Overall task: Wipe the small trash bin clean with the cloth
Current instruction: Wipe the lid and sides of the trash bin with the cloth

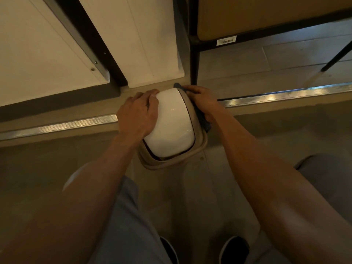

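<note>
The left hand (138, 113) grips the bin (171, 126) at its left side; the right hand (202, 101) presses the cloth (204, 121) against the right. The bin looks light and glossy, likely slippery, so bracing its rim seems wise.

Head view — steeply downward, close overhead
</note>
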A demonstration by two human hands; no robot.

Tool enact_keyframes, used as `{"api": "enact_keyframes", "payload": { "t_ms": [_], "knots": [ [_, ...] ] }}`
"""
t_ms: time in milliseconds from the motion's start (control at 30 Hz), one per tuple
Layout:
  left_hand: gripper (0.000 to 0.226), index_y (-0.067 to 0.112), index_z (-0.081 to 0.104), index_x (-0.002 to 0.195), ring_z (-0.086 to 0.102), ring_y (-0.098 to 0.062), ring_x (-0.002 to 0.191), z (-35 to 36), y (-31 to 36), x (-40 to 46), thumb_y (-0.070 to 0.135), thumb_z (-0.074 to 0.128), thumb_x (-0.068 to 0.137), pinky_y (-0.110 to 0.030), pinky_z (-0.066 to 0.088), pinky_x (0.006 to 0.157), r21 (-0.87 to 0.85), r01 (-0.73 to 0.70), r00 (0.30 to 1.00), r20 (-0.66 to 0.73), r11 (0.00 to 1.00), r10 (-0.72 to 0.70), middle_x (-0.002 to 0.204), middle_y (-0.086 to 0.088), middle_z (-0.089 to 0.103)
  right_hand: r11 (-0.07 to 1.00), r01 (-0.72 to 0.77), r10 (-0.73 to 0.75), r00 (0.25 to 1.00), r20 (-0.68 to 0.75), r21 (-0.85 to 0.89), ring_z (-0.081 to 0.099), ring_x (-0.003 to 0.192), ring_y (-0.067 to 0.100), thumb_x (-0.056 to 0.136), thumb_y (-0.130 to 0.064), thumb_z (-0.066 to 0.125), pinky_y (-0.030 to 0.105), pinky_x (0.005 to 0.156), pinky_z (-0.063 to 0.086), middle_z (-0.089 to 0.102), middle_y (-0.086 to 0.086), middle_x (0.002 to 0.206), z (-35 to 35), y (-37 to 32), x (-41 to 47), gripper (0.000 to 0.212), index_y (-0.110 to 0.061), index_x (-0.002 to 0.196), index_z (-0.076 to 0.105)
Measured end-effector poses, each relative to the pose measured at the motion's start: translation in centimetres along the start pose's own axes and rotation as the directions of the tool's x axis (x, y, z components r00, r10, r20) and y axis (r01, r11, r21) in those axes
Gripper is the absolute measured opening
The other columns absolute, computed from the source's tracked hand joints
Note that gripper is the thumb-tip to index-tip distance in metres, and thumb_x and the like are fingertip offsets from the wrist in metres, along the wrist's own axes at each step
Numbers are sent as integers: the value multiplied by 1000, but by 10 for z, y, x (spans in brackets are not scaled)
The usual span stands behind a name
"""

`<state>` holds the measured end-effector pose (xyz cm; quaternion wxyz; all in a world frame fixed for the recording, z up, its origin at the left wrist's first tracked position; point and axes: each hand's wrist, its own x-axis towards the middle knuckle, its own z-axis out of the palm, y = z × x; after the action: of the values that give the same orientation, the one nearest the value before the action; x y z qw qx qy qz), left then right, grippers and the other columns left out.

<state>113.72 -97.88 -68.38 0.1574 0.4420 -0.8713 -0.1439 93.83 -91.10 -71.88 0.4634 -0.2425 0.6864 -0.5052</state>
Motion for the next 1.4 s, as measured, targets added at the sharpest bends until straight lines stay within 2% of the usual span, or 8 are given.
{"api": "enact_keyframes", "payload": {
  "t_ms": [433,600,767,933,1033,1100,1300,1400],
  "knots": [
    [50,30,59,134,62,-27,104,4,-1,0,45,24,102,-37,48,89,12,-31,999,9,999,30,121,-3,68,956,140,-145,989,4,257,60,117,29,101,-15,49,49,104,47,65,11,122,-3,13,-4,22,-19,113,68],
    [52,30,60,134,61,-27,106,3,-1,3,46,23,101,-37,46,90,22,-22,1000,5,1000,22,122,-4,68,922,262,-278,961,16,285,59,121,24,101,-17,50,39,103,49,64,8,127,-9,-1,-22,22,-18,117,65],
    [47,28,64,128,62,-29,102,2,6,-1,41,29,99,-36,47,84,8,8,1000,-23,1000,-8,116,-5,70,889,415,-442,888,128,191,55,127,13,95,1,55,23,102,46,62,4,132,-7,-6,-56,33,-9,126,61],
    [48,34,60,133,60,-28,110,-1,6,0,43,27,100,-39,48,91,37,34,999,0,999,-34,125,-2,67,847,493,-467,869,165,-199,44,130,6,102,-11,47,15,111,33,50,5,144,11,-5,-42,36,-11,138,54],
    [48,35,59,132,60,-27,108,2,5,1,45,25,100,-39,49,90,56,41,999,6,998,-41,123,-1,67,838,423,-377,905,196,-344,50,118,12,105,-27,36,31,106,42,54,8,136,18,-19,-23,37,-14,136,54],
    [47,36,59,131,61,-27,106,3,4,2,45,25,100,-39,48,88,67,41,999,8,997,-42,122,0,67,833,371,-310,928,208,-410,50,113,13,106,-27,33,30,98,41,54,8,135,19,-24,-17,37,-15,135,54],
    [50,31,62,129,61,-27,107,2,6,2,44,25,99,-39,49,88,69,60,998,-5,996,-60,123,-1,67,732,571,-575,810,112,-370,41,134,11,104,-18,41,28,116,30,46,6,147,22,6,-52,37,-12,139,52],
    [49,32,60,132,60,-27,109,1,3,1,42,26,100,-38,47,90,42,26,1000,15,999,-27,124,-3,67,784,457,-529,846,-66,-421,28,132,-7,106,-28,37,19,115,25,36,-2,156,34,25,-73,45,-19,149,40]
  ]
}}
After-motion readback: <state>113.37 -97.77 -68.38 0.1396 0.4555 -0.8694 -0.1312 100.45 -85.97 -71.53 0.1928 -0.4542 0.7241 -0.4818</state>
